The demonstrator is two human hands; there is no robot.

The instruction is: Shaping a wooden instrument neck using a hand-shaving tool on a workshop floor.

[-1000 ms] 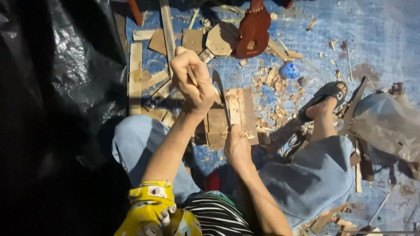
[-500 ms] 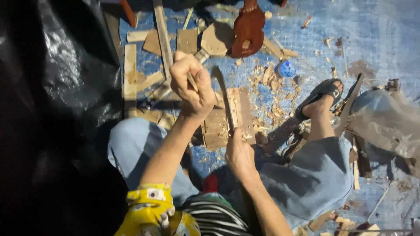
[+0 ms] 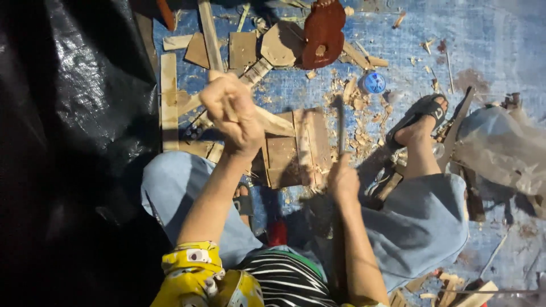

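My left hand (image 3: 232, 111) is shut around a pale wooden stick (image 3: 276, 121), whose lower end slants onto a brown wooden block (image 3: 296, 152) lying between my knees. My right hand (image 3: 343, 182) grips the handle of a dark, thin blade (image 3: 339, 126) that points up over the block's right edge and is blurred by motion. The blade stands apart from the stick, to its right. Pale wood chips (image 3: 355, 102) lie scattered just beyond the block on the blue tarp (image 3: 489, 40).
Flat wood offcuts (image 3: 243, 50) and slats (image 3: 168, 102) lie at the top left. A reddish carved wooden piece (image 3: 323, 33) and a small blue round lid (image 3: 374, 83) sit beyond. Black plastic sheeting (image 3: 68, 148) fills the left. My sandalled foot (image 3: 418, 122) rests at the right beside a clear plastic bag (image 3: 503, 153).
My right hand and the blade have swung to the right, away from the stick. My left hand stays on the stick over the block.
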